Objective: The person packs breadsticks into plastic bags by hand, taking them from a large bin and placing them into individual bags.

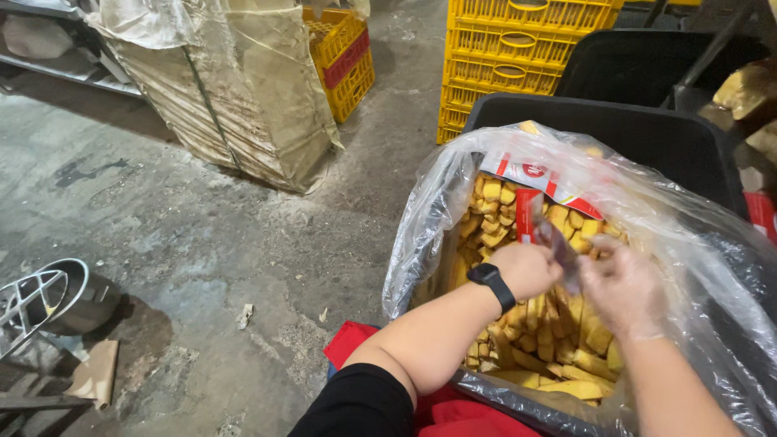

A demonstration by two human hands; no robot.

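My left hand (528, 269), with a black band on the wrist, and my right hand (622, 289), in a thin clear glove, meet over a bin lined with a clear plastic bag (429, 218). Both hands grip a small red, white and clear packet (541, 225) between them. Below lie many yellow stick-shaped snack pieces (558, 356) that fill the bag. Another flat red and white packet (541, 176) rests against the inside of the bag at the back.
A black bin (647, 133) stands behind the bag. Stacked yellow crates (518, 57) are at the back. A large plastic-wrapped brown bundle (235, 89) leans at top left. A metal fan guard (36, 299) sits at left on the concrete floor. Red cloth (356, 340) covers my lap.
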